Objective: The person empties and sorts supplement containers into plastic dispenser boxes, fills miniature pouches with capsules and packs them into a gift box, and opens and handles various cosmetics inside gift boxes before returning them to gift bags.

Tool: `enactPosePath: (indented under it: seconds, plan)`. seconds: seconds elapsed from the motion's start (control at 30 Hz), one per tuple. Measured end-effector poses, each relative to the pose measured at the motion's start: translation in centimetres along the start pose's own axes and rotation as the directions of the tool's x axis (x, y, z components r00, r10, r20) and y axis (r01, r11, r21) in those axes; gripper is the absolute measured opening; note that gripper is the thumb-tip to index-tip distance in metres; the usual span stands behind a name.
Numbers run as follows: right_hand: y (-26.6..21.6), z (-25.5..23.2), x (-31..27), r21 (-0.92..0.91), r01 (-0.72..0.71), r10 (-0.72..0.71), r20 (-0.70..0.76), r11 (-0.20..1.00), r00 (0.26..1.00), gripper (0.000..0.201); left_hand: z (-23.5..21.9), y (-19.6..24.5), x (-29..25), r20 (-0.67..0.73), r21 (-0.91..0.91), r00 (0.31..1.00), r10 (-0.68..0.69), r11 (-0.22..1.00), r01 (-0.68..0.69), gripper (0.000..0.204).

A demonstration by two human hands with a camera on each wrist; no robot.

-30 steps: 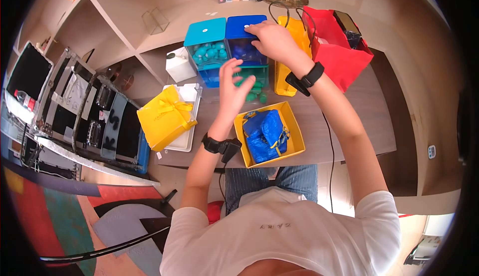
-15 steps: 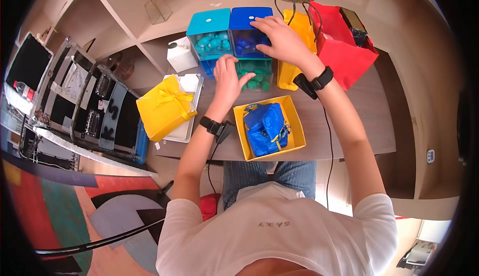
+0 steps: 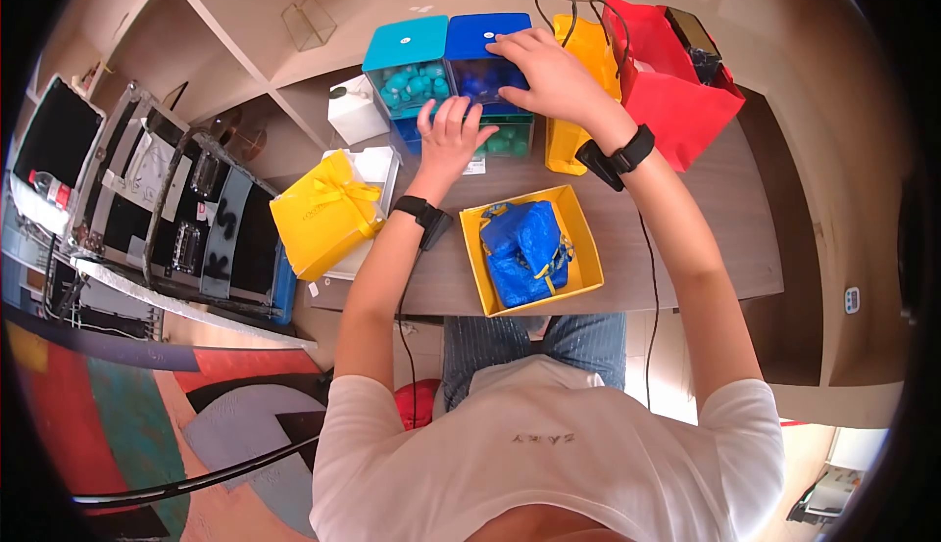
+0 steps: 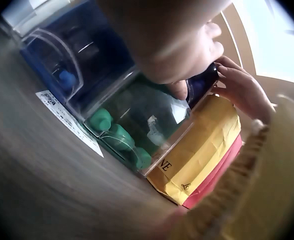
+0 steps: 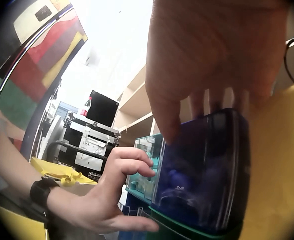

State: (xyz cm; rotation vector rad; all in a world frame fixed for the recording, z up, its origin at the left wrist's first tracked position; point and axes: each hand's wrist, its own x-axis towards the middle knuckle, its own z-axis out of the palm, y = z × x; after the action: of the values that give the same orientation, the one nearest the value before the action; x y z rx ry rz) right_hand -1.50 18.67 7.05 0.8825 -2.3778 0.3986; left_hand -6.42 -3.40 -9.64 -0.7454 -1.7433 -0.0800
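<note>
Surroundings, on and around the table [image 3: 647, 248]: yellow paper bag [image 3: 566, 150] just beside the stack at right, with red bag [image 3: 676, 116] next to it; white container [image 3: 356, 111] at left; ribboned yellow box [image 3: 319, 219] nearer the front. In front of the stack, near the table edge: yellow tray [image 3: 588, 238] with blue bag [image 3: 526, 253] inside. White label [image 4: 72, 125] flat on the table, just before the stack.

Obstructions: left hand [image 3: 451, 140] across part of the lower boxes; right hand [image 3: 554, 76] over one corner of the upper blue box [image 3: 480, 76].

Quantities: stacked boxes, four, two over two; paper bags, two; green pieces [image 4: 119, 137] visible at the left wrist, three; teal pieces, many, uncounted.

Green box [image 4: 152, 110]: lower right of the stack, directly under the upper blue box; transparent front, glossy, green-tinted, contents low down. Teal box [image 3: 412, 62]: upper left, bright lid, clear front. Lower blue box [image 4: 82, 45]: beneath teal, dark interior.

Left hand: fingers spread, thumb wide apart, at the green box front; exact contact impossible to tell. Right hand: fingers extended across the upper blue box lid, thumb apart at its front.
</note>
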Motion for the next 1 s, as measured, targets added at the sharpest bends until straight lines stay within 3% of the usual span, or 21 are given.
enactPosePath:
  seconds: [0.1, 0.2, 0.33, 0.57, 0.67, 0.83, 0.97, 1.0]
  plan:
    - [-0.2, 0.1, -0.2, -0.011, 0.010, -0.010, -0.020, 1.000, 1.000, 0.059, 0.8, -1.0, 0.2, -0.045, -0.091, 0.998, 0.040, 0.995, -0.044, 0.064]
    - [-0.3, 0.0, -0.2, -0.005, 0.015, -0.015, -0.044, 1.000, 0.999, 0.059, 0.6, -1.4, 0.6, 0.005, -0.060, 0.995, 0.101, 0.993, -0.100, 0.059]
    - [0.1, 0.1, -0.2, 0.013, 0.012, -0.011, -0.043, 1.000, 0.999, 0.059, 1.6, -1.5, 0.9, -0.032, -0.026, 0.993, 0.117, 0.993, -0.117, 0.059]
    - [-0.1, 0.4, -0.4, -0.007, -0.034, 0.034, -0.011, 0.999, 0.999, 0.059, 1.4, -1.0, 0.5, -0.028, 0.006, 0.997, 0.073, 0.997, -0.073, 0.057]
    - [0.5, 1.2, -0.5, -0.034, 0.037, -0.040, -0.094, 0.999, 0.995, 0.058, 1.2, -1.0, 0.7, -0.026, 0.003, 0.997, 0.078, 0.997, -0.078, 0.057]
    - [1.0, 1.8, -0.4, -0.065, 0.035, -0.042, -0.096, 0.997, 0.995, 0.059, 1.5, -0.6, 0.8, -0.051, 0.029, 0.997, 0.065, 0.998, -0.064, 0.058]
    - [1.1, 1.9, -0.4, -0.039, -0.003, 0.001, -0.065, 0.999, 0.998, 0.060, 0.3, -0.6, 1.1, 0.006, -0.024, 0.998, 0.065, 0.998, -0.065, 0.052]
    - [1.5, 2.0, -0.4, -0.045, 0.024, -0.028, -0.089, 0.999, 0.996, 0.060, -0.9, -0.2, 1.8, -0.017, -0.072, 0.999, 0.051, 0.996, -0.052, 0.040]
